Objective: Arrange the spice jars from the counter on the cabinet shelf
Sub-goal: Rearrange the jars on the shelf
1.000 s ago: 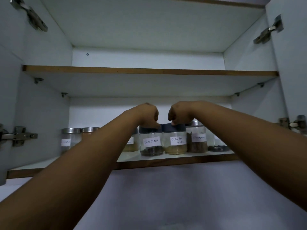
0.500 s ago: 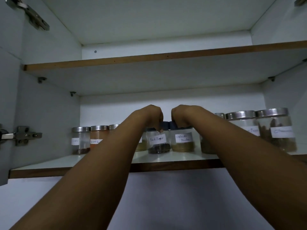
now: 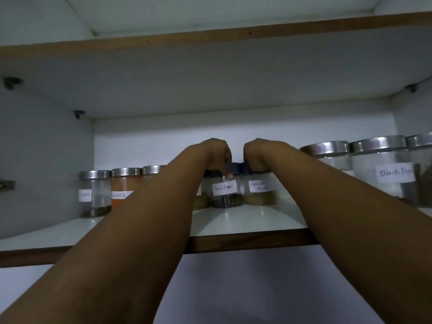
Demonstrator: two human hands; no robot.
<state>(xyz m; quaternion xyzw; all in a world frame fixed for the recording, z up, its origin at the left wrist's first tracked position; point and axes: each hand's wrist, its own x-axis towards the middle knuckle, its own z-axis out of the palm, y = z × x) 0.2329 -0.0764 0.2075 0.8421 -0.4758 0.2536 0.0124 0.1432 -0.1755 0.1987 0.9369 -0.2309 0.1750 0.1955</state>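
Pretty dim in here, bluish-grey light. White cabinet interior with a back wall (image 3: 233,127) and left side wall (image 3: 42,148), wood-edged upper shelf (image 3: 210,36) overhead, small shelf pegs (image 3: 79,114) under it, plain white wall (image 3: 245,288) below.

Counting roughly nine spice jars on the cabinet shelf (image 3: 245,220): six with steel lids (image 3: 95,174), two with dark lids (image 3: 232,168), plus one half hidden behind the left forearm, lid unseen. Two hands up there, left hand (image 3: 216,155) and right hand (image 3: 256,155). Two shelf boards, three support pegs (image 3: 79,114) spotted underneath the upper one.
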